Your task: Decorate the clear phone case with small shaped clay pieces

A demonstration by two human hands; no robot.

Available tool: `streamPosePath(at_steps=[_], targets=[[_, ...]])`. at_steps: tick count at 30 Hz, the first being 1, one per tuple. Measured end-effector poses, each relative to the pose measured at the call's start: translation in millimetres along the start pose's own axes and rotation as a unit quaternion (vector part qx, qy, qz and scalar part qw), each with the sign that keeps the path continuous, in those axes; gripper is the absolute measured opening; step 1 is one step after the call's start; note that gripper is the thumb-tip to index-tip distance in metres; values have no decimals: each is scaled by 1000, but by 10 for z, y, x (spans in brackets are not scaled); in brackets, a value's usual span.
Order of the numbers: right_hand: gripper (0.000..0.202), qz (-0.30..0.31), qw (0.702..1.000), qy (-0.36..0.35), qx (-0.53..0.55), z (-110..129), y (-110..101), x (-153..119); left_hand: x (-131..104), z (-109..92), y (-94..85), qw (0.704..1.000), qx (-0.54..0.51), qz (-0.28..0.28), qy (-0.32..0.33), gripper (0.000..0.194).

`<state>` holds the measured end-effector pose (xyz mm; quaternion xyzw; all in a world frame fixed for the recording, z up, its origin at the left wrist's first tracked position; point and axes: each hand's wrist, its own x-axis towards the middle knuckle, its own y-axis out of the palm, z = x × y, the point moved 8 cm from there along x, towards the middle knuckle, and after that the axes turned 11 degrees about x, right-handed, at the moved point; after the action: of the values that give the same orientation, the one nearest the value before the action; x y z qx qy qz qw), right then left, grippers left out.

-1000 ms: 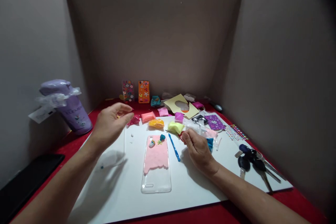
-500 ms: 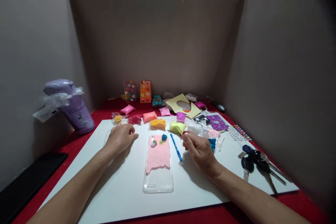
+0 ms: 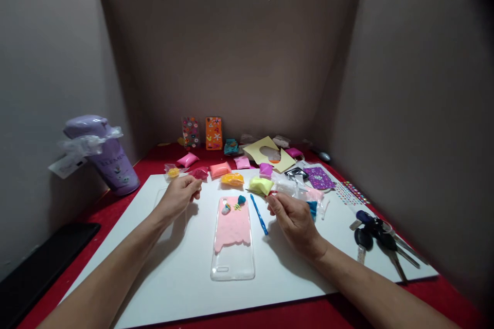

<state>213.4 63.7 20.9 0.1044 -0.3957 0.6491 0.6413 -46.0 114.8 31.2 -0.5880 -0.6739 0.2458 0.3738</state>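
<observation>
My left hand (image 3: 180, 196) is closed in a pinch above the left part of the white board, over a clear flat case (image 3: 165, 226). Whatever its fingertips hold, if anything, is too small to make out. My right hand (image 3: 295, 218) grips a thin pointed tool with a red handle (image 3: 273, 193), its dark tip toward the left, in front of a yellow-green clay packet (image 3: 260, 185). Between the hands lies a clear phone case (image 3: 233, 264), its upper part covered with pink clay (image 3: 231, 229) and small coloured clay pieces (image 3: 226, 208). A blue modelling tool (image 3: 259, 215) lies right of the case.
Several clay packets, among them an orange one (image 3: 232, 180), line the board's back. Keys (image 3: 380, 239) and gem stickers (image 3: 351, 194) lie at right. A purple tumbler (image 3: 111, 159) stands left on the red cloth. Two decorated cases (image 3: 213, 133) lean at the back.
My left hand has risen off the board, and its thumb and fingers have come together. My right hand stays nearly still with the red-handled tool.
</observation>
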Motion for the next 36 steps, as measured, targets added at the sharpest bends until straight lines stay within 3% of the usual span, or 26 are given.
streamPosePath(at_steps=[4, 9, 15, 20, 27, 32, 36], targets=[[21, -15, 1000, -7, -3, 22, -18, -6, -70, -109, 25, 996, -82, 17, -6, 22], [14, -16, 999, -29, 10, 59, -22, -3, -108, -109, 26, 985, -171, 7, -39, 20], [11, -4, 999, -50, 11, 96, -8, -5, -111, -148, 41, 989, -147, -3, 7, 19], [12, 0, 998, -62, 8, 134, -7, -12, -138, -225, 36, 989, -134, -11, 55, 31], [14, -7, 998, -55, 5, 154, -60, -5, -172, -220, 41, 988, -151, -32, 29, 45], [17, -79, 995, -67, -15, 147, -254, 29, -145, -181, -21, 989, -128, -62, 27, 26], [15, -21, 993, -38, -106, 48, -223, 89, -159, -227, -41, 989, -129, -63, 22, 13]])
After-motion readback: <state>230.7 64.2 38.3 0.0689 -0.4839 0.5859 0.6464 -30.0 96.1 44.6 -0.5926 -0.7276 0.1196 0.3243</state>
